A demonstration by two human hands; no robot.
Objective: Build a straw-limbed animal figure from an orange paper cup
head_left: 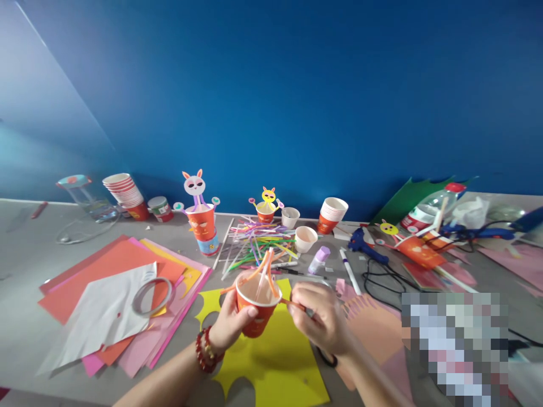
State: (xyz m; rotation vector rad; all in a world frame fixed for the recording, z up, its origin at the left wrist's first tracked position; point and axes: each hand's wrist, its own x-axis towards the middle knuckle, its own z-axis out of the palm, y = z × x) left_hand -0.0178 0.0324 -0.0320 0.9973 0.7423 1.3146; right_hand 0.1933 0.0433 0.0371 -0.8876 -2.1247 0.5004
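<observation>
My left hand (236,317) is wrapped round a red paper cup (257,324) with a white rim, tilted so its mouth faces me. Orange straws (251,277) and a pale straw (262,278) rise from inside the cup and meet above it. One orange straw end (290,303) sticks out through the cup's right side, and my right hand (316,314) is closed on it, fingers pinched. Another orange end pokes out on the left, by my left hand. Beneath the cup lies yellow paper (280,362) with rounded cut-outs.
Loose coloured straws (254,249), a glue stick (319,260) and small white cups (305,239) lie beyond my hands. Finished animal cups (201,221) stand farther back. Left are paper sheets (114,265) and a tape roll (151,296); right, a blue glue gun (366,246) with its cable.
</observation>
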